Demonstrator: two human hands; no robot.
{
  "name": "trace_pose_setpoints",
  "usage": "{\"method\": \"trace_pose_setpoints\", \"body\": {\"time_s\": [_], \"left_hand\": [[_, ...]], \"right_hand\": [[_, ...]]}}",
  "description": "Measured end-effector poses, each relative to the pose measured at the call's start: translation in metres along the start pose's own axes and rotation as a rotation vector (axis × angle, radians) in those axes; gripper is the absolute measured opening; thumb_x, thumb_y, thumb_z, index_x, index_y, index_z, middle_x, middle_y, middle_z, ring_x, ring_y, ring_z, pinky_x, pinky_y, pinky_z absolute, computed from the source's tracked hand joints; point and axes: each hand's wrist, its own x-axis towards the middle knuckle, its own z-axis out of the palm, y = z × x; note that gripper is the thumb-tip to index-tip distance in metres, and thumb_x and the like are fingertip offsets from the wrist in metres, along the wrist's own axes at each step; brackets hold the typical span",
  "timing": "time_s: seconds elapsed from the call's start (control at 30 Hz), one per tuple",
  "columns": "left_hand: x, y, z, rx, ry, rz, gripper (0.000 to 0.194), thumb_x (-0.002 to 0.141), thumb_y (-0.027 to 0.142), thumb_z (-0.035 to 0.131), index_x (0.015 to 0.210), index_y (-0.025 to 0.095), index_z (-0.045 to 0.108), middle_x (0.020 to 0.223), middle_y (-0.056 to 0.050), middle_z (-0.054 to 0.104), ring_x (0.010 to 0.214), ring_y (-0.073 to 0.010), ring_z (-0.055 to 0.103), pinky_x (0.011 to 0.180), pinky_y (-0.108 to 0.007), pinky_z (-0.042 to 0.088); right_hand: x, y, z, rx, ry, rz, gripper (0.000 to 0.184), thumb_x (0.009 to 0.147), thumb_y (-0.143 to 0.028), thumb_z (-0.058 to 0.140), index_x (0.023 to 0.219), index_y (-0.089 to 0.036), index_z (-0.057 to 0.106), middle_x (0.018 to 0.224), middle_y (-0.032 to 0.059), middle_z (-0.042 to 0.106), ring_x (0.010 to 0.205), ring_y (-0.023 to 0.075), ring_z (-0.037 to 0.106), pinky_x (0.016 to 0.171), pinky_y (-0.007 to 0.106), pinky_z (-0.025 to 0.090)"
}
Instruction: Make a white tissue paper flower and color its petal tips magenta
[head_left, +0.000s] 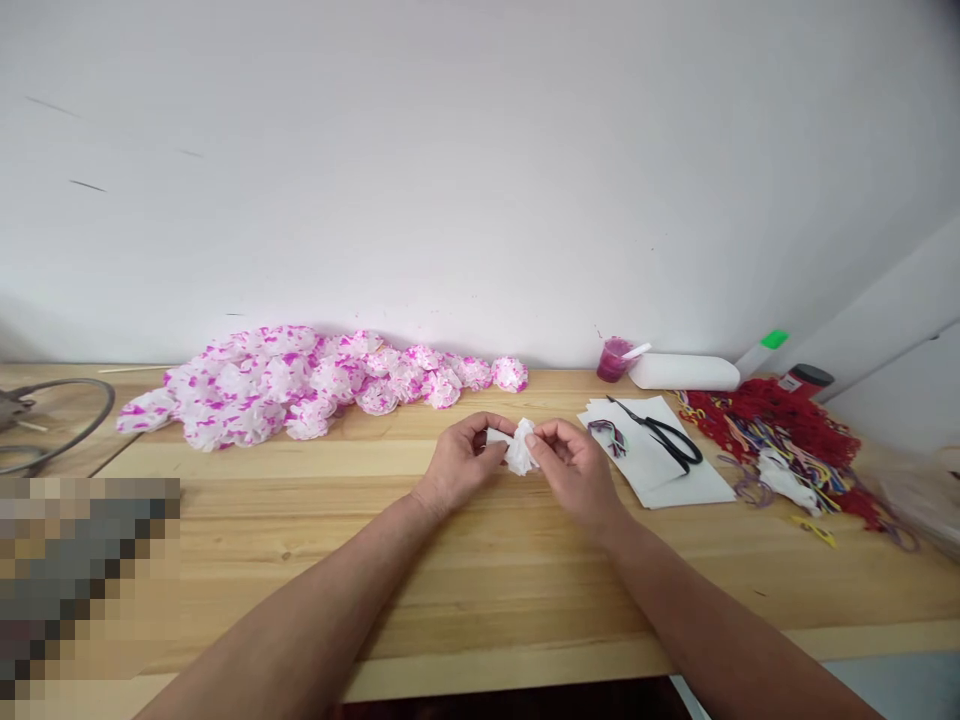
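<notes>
Over the middle of the wooden table, a small white tissue-paper flower (523, 452) is held between my two hands. My left hand (463, 462) pinches its narrow folded end on the left. On the other side, the thumb and fingers of my right hand (576, 465) are closed on the ruffled white layers. Behind and to the left lies a long heap of white paper flowers with magenta edges (255, 385). A single finished-looking flower (510, 374) sits at the right end of that heap. White paper sheets (645, 470) lie right of my right hand, with black scissors (664, 435) on top.
A cup of magenta liquid (615, 360) stands by the wall, beside a white roll (684, 371). At the right are a red pile with coloured threads (795, 430) and a dark-lidded jar (806, 381). A grey cable (97, 415) curls at far left.
</notes>
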Motion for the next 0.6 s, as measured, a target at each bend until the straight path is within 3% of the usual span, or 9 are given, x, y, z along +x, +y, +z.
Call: {"method": "trace_pose_setpoints", "body": {"time_s": [0.13,0.33,0.6], "left_hand": [[0.0001,-0.0018,0.0003,-0.039,-0.022,-0.036,0.024,0.074,0.015,0.064,0.099,0.015,0.067,0.089,-0.004,0.072,0.075,-0.0146,0.067,0.073,-0.028,0.055],[0.0018,-0.0050,-0.0024,0.031,-0.012,-0.052,0.022,0.077,0.024,0.068,0.098,0.016,0.070,0.078,-0.002,0.071,0.068,-0.0143,0.065,0.067,-0.026,0.052],[-0.0003,-0.0039,-0.0049,0.034,-0.083,-0.033,0.028,0.078,0.029,0.071,0.102,0.015,0.068,0.089,-0.006,0.072,0.077,-0.0167,0.065,0.072,-0.028,0.050]], "right_hand": [[0.0048,0.0011,-0.0037,0.153,0.007,0.126,0.028,0.081,-0.046,0.069,0.076,-0.020,0.059,0.068,-0.0006,0.062,0.059,0.0133,0.055,0.051,0.025,0.047],[0.0040,0.0005,-0.0026,0.186,-0.030,0.140,0.029,0.081,-0.049,0.068,0.079,-0.020,0.062,0.069,-0.0008,0.064,0.060,0.0131,0.057,0.049,0.023,0.048],[0.0042,0.0030,-0.0036,0.121,-0.016,0.126,0.026,0.083,-0.046,0.066,0.077,-0.022,0.059,0.062,-0.0025,0.063,0.051,0.0122,0.055,0.044,0.023,0.046]]}}
